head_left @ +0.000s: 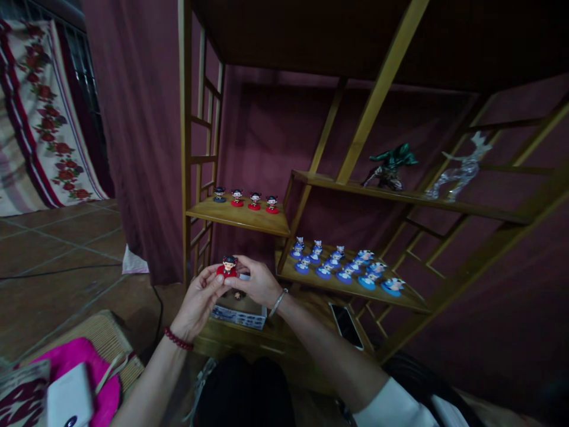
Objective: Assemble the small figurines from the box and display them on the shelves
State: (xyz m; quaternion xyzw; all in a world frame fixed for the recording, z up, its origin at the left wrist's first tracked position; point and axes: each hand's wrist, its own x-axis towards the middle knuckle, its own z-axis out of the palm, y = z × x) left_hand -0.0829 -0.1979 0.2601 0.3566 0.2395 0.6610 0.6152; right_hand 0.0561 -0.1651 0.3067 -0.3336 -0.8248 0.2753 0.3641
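Between both hands I hold a small figurine [229,267] with black hair and a red base. My left hand [200,299] grips its base from the left, fingers closed, with a dark red bead bracelet at the wrist. My right hand [258,281] pinches the base from the right, a silver bangle on that wrist. Below the hands sits an open box [242,318], partly hidden by them, with another small figure [237,295] inside. Ahead, a small wooden shelf [240,219] bears several similar figurines [255,201], most on red bases, the leftmost on a dark one.
Several blue-and-purple figurines [349,270] stand in rows on the lower right shelf. Above them are a green-and-brown statue [393,166] and a clear deer statue [464,166]. A phone or tablet [345,325] lies below. At lower left, a white phone [70,396] rests on pink cloth.
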